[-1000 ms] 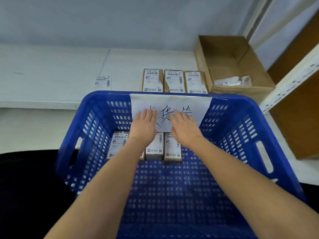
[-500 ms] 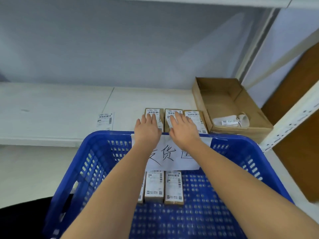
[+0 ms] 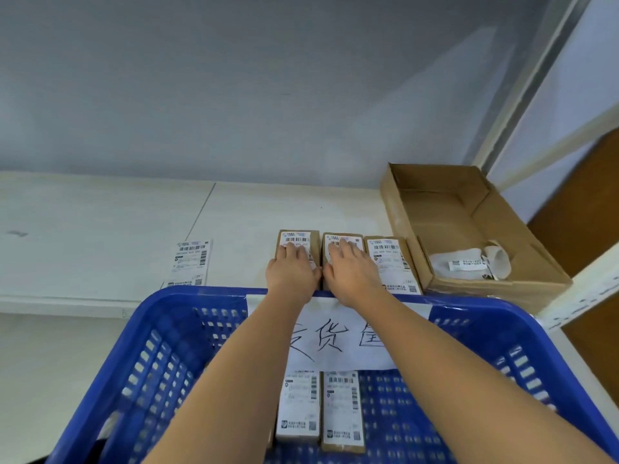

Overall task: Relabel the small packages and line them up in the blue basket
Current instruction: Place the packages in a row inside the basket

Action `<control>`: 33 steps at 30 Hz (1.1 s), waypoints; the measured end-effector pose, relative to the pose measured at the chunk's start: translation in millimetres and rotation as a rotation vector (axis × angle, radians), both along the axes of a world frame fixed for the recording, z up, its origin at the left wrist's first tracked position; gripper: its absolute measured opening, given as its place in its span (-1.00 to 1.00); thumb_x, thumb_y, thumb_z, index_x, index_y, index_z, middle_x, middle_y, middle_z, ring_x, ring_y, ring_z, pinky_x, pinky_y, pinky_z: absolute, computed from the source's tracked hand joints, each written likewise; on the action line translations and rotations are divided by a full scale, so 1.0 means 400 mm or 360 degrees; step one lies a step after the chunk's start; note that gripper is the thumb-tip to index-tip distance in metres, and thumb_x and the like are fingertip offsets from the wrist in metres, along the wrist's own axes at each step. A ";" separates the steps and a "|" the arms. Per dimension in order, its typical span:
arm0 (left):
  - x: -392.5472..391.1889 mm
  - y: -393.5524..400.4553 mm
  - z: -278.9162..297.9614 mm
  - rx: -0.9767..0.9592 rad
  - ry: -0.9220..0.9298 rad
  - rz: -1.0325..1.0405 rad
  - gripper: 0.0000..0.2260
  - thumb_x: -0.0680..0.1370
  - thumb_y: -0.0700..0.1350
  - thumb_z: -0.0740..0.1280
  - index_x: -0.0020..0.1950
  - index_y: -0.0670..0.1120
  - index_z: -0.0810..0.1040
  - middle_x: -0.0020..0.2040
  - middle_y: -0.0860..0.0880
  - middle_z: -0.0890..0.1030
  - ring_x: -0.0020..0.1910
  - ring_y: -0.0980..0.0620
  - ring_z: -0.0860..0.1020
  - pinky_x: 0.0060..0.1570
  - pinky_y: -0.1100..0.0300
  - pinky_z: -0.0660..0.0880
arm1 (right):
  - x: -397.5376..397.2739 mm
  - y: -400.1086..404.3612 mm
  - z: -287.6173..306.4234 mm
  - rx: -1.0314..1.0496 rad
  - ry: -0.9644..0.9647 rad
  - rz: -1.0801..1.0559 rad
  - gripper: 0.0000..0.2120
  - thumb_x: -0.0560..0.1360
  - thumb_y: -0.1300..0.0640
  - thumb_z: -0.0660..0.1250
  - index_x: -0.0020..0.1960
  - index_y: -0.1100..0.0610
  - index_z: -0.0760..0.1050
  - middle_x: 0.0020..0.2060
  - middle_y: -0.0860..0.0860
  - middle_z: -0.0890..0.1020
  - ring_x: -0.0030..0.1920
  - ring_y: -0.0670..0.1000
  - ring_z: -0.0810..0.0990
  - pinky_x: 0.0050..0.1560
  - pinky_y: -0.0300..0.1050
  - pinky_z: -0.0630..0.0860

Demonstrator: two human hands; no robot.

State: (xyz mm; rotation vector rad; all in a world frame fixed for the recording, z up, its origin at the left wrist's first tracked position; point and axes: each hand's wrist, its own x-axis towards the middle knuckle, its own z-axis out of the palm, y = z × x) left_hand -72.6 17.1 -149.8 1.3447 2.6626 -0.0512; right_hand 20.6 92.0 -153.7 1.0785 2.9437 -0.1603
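Both hands out of basket (image 3: 160, 316) since a second ago, now over far rim on desk (image 3: 100, 222)
Left hand (image 3: 292, 271) flat, fingers straight, on left package (image 3: 297, 236)
Right hand (image 3: 351, 272) flat on middle package (image 3: 345, 238)
Third package (image 3: 390, 259) untouched
Two packages (image 3: 320, 410) lined up in basket
Likely next pickup

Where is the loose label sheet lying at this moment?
In the head view, the loose label sheet lies flat on the white shelf, to the left of the three packages, just beyond the blue basket rim.
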 end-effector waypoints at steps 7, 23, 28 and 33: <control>-0.056 0.020 -0.005 0.0046 -0.0044 0.0018 -0.45 0.65 0.13 0.02 0.56 -0.12 0.06 0.56 -0.10 0.07 0.53 -0.06 0.06 0.39 0.05 0.21 | -0.038 0.033 -0.005 -0.0091 -0.0076 0.0103 -0.51 0.63 -0.03 0.00 0.51 0.12 0.11 0.53 0.11 0.09 0.52 0.11 0.04 0.49 0.02 0.02; -0.125 0.009 -0.014 0.0167 -0.0184 0.0264 -0.33 0.55 0.29 0.16 0.56 0.12 -0.02 0.54 -0.22 0.02 0.46 -0.20 0.16 0.27 -0.04 0.35 | -0.112 0.033 -0.018 -0.0055 -0.0110 -0.0116 -0.32 0.47 -0.33 0.17 0.50 -0.12 0.09 0.54 0.11 -0.01 0.50 0.29 -0.05 0.42 0.18 0.13; -0.118 0.016 -0.011 0.0155 -0.0195 0.0302 -0.39 0.56 0.25 0.19 0.54 0.09 0.09 0.49 -0.22 0.11 0.38 -0.21 0.26 0.20 -0.01 0.39 | -0.115 0.029 -0.015 -0.0107 -0.0129 -0.0197 -0.35 0.48 -0.29 0.19 0.48 -0.11 0.11 0.50 0.15 0.10 0.42 0.32 0.13 0.32 0.16 0.31; -0.107 0.009 0.016 0.0245 -0.0050 0.0282 -0.46 0.58 0.21 0.15 0.49 0.02 0.19 0.36 -0.21 0.28 0.24 -0.20 0.34 0.11 0.04 0.37 | -0.108 0.029 0.017 0.0079 0.0006 -0.0123 -0.39 0.49 -0.22 0.20 0.46 -0.06 0.15 0.40 0.12 0.25 0.33 0.25 0.24 0.19 0.12 0.36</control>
